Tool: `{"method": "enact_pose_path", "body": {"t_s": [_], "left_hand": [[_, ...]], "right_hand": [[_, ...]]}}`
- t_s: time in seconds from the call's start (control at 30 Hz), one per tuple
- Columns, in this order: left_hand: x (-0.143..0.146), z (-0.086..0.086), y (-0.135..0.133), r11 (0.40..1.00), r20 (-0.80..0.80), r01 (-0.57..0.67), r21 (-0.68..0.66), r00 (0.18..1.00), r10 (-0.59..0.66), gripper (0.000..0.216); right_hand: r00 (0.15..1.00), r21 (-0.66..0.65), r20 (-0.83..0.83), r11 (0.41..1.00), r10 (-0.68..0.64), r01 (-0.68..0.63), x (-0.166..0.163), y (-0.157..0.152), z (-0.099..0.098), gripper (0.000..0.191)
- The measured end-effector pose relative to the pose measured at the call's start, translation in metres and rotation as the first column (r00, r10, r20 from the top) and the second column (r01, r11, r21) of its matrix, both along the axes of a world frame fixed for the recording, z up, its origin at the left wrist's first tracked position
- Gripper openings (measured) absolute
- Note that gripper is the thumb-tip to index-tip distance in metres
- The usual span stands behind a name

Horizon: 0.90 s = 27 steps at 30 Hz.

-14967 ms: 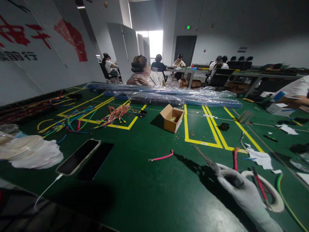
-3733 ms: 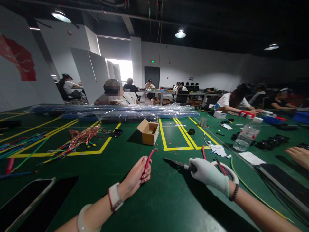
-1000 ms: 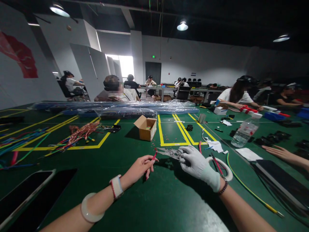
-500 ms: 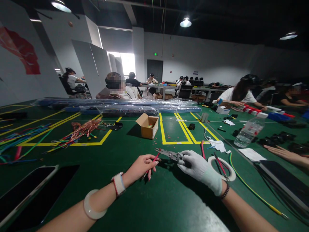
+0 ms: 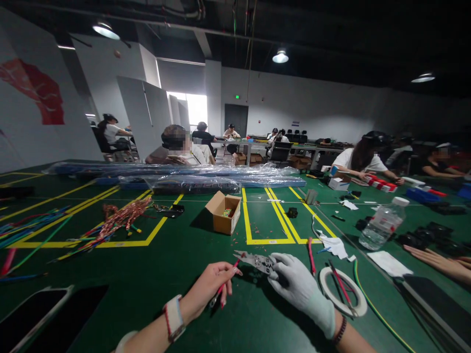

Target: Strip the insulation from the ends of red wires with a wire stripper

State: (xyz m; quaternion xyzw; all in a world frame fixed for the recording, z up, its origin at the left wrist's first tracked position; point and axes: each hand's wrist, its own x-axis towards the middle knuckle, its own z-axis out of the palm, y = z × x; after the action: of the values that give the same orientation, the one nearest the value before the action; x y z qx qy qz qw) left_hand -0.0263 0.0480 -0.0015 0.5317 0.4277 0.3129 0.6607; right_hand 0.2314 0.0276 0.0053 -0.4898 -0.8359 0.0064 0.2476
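My bare left hand (image 5: 209, 287) pinches a short red wire (image 5: 225, 284), its upper end raised toward the tool's jaws. My right hand (image 5: 298, 289), in a white glove, is closed round the handles of metal wire strippers (image 5: 255, 259), whose jaws point left and almost touch the wire tip. Both hands hover low over the green table (image 5: 154, 274). Just right of my gloved hand lies a white tape roll (image 5: 362, 306) with red wires across it.
A small open cardboard box (image 5: 223, 213) stands ahead. Bundles of coloured wires (image 5: 117, 220) lie at the left, a phone (image 5: 29, 318) at the near left, a water bottle (image 5: 382, 224) and a neighbour's hand (image 5: 437, 260) at the right. Other people sit at far tables.
The view has tilted up slightly, so both hands sit lower in frame. The wire tip and the stripper jaws stay close together, much as half a second ago.
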Motion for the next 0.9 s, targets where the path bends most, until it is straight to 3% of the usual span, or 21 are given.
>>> {"method": "enact_pose_path", "body": {"t_s": [0.27,0.5,0.9], "left_hand": [[0.005,-0.003,-0.002,1.000,-0.035,0.010,-0.011,0.999,-0.010,0.043],[0.008,-0.005,-0.004,1.000,-0.052,-0.019,-0.018,0.999,0.018,0.041],[0.011,-0.015,-0.006,0.999,-0.037,0.005,-0.033,0.999,-0.006,0.047]], "right_hand": [[0.999,-0.117,-0.032,0.993,0.030,-0.033,0.008,0.000,-0.002,0.015],[0.992,-0.146,-0.124,0.989,0.017,-0.035,0.011,-0.002,-0.009,0.016],[0.969,-0.352,-0.246,0.931,0.011,-0.100,0.021,-0.008,-0.010,0.025]]}}
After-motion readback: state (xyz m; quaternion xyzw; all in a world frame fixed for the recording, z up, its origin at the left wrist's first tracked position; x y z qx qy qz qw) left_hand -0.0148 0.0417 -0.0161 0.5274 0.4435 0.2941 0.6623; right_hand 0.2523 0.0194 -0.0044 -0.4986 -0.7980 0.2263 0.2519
